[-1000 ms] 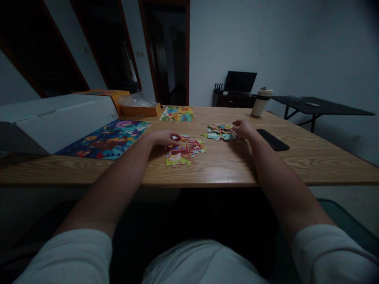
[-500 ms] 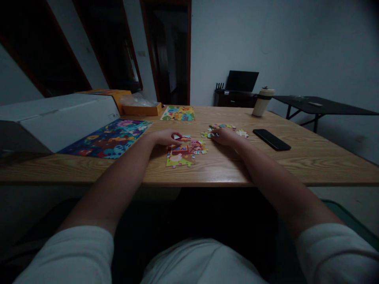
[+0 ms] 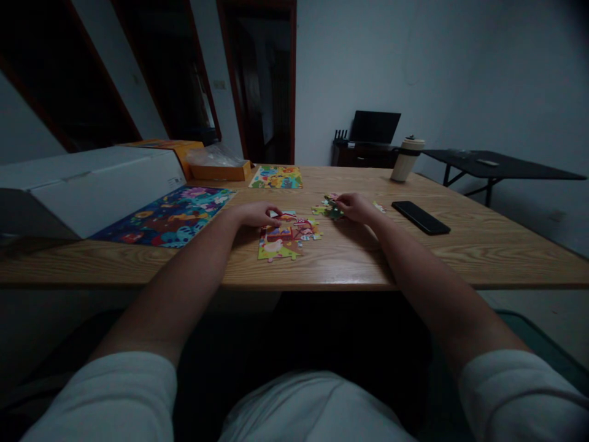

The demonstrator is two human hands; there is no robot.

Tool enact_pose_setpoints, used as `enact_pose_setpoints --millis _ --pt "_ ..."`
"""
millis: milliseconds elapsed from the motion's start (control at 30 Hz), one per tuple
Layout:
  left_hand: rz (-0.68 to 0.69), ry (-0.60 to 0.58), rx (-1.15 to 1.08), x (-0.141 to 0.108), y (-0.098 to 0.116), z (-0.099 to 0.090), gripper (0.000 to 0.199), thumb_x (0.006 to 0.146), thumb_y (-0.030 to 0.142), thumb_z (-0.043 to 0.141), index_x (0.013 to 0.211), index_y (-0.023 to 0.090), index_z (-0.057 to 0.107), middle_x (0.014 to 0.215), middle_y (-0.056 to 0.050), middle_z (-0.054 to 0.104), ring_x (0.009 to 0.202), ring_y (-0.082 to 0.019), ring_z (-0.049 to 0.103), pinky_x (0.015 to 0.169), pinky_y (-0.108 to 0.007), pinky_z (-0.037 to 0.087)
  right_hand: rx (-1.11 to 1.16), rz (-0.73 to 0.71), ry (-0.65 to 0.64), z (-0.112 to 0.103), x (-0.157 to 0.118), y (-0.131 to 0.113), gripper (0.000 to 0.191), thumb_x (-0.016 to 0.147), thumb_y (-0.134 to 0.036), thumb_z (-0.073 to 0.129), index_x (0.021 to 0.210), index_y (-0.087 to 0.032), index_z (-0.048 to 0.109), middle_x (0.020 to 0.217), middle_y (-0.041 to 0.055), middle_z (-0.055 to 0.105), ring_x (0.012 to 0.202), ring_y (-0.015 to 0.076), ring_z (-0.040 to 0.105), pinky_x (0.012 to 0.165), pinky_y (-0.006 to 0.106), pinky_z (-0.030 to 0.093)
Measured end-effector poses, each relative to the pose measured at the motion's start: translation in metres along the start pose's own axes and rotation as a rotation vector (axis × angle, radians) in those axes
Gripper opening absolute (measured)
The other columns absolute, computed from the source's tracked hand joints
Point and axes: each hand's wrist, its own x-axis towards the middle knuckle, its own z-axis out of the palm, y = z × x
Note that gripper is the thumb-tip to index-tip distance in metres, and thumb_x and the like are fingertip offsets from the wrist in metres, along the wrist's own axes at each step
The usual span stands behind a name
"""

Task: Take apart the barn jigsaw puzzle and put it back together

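A partly joined jigsaw puzzle [image 3: 280,236] with a red barn picture lies near the table's front edge. My left hand [image 3: 257,215] rests at its upper left edge, thumb and fingers apart, touching the pieces. To the right, my right hand [image 3: 356,209] hovers low over a small pile of loose puzzle pieces [image 3: 332,210]. Its thumb and forefinger are pinched together on what looks like a puzzle piece, mostly hidden by the fingers. Part of the pile is covered by this hand.
A black phone [image 3: 420,217] lies to the right, with a white tumbler [image 3: 407,159] behind it. Colourful picture sheets [image 3: 277,177] lie further back and a dark blue one [image 3: 170,215] at left, beside a white box [image 3: 115,184] and an orange tray [image 3: 221,171].
My right hand has risen slightly and its fingers have drawn together. A light blue piece under its fingertips no longer shows; dark green pieces do. My left hand stays in place.
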Motion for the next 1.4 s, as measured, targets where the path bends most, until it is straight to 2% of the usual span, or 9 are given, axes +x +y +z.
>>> enact_pose_setpoints --millis 100,200,333,400,600,833,1067,1267,1400 --pt "0.005 0.001 -0.001 0.0 -0.001 0.0 0.067 0.084 0.056 0.057 0.14 0.02 0.054 0.109 -0.013 0.069 0.082 -0.021 0.059 0.069 -0.03 0.043 -0.052 -0.016 0.037 -0.001 0.001 0.002 0.032 0.094 -0.035 0.048 0.096 -0.016 0.074 0.08 0.0071 0.073 0.063 0.0161 0.058 0.06 0.026 0.039" --pt "0.022 0.003 0.005 0.0 -0.002 -0.001 0.066 0.084 0.056 0.057 0.138 0.02 0.056 0.113 -0.013 0.068 0.082 -0.02 0.059 0.069 -0.028 0.042 -0.051 -0.006 0.156 -0.002 0.003 -0.001 0.027 0.091 -0.029 0.05 0.096 -0.017 0.073 0.091 0.0092 0.074 0.077 0.0192 0.064 0.067 0.027 0.043" --pt "0.027 0.026 0.037 0.0 0.002 0.0 0.065 0.084 0.055 0.057 0.137 0.018 0.056 0.111 -0.012 0.069 0.085 -0.021 0.06 0.071 -0.028 0.043 0.163 0.022 0.326 -0.002 0.003 -0.013 0.023 0.084 -0.024 0.053 0.1 -0.016 0.068 0.091 0.0085 0.073 0.08 0.0192 0.066 0.07 0.028 0.048" --pt "0.049 0.063 0.065 0.0 0.006 0.001 0.062 0.085 0.054 0.057 0.135 0.018 0.057 0.111 -0.01 0.068 0.089 -0.021 0.06 0.073 -0.028 0.043 0.31 -0.024 0.338 -0.001 0.002 -0.019 0.021 0.078 -0.021 0.056 0.096 -0.016 0.065 0.093 0.0081 0.073 0.081 0.019 0.067 0.072 0.03 0.051" --pt "0.101 0.117 0.056 0.003 0.012 0.004 0.06 0.087 0.057 0.052 0.136 0.023 0.056 0.107 -0.007 0.068 0.085 -0.02 0.06 0.068 -0.027 0.041 0.538 -0.236 0.276 0.001 -0.001 -0.026 0.021 0.066 -0.011 0.054 0.084 -0.019 0.06 0.127 0.0111 0.064 0.114 0.0232 0.061 0.088 0.037 0.052" --pt "0.116 0.104 0.051 0.005 0.008 0.005 0.061 0.083 0.052 0.059 0.135 0.02 0.059 0.107 -0.011 0.068 0.087 -0.022 0.059 0.073 -0.031 0.042 0.662 -0.22 0.188 0.003 -0.001 -0.027 0.023 0.067 -0.01 0.053 0.087 -0.02 0.057 0.116 0.0097 0.07 0.101 0.0208 0.067 0.086 0.039 0.053" --pt "0.109 0.085 0.067 0.007 0.007 0.006 0.062 0.081 0.052 0.062 0.135 0.021 0.059 0.112 -0.011 0.068 0.091 -0.023 0.061 0.076 -0.031 0.043 0.747 -0.17 0.098 0.0 -0.003 -0.031 0.021 0.065 -0.011 0.056 0.083 -0.021 0.051 0.117 0.0099 0.07 0.104 0.0215 0.066 0.084 0.036 0.053" --pt "0.085 0.044 0.014 0.004 0.01 0.006 0.079 0.074 0.063 0.068 0.14 0.023 0.053 0.124 -0.011 0.065 0.103 -0.026 0.06 0.084 -0.032 0.043 0.661 -0.001 0.07 0.001 0.0 -0.02 0.017 0.073 -0.015 0.054 0.089 -0.022 0.054 0.085 0.003 0.07 0.075 0.017 0.066 0.064 0.028 0.051" --pt "0.033 0.01 0.017 -0.001 0.014 0.003 0.091 0.067 0.069 0.07 0.143 0.024 0.05 0.125 -0.009 0.065 0.103 -0.025 0.061 0.083 -0.028 0.044 0.508 0.06 0.151 -0.006 0.007 0.0 0.016 0.076 -0.016 0.053 0.091 -0.02 0.059 0.084 0.0033 0.068 0.068 0.0139 0.06 0.057 0.022 0.045"
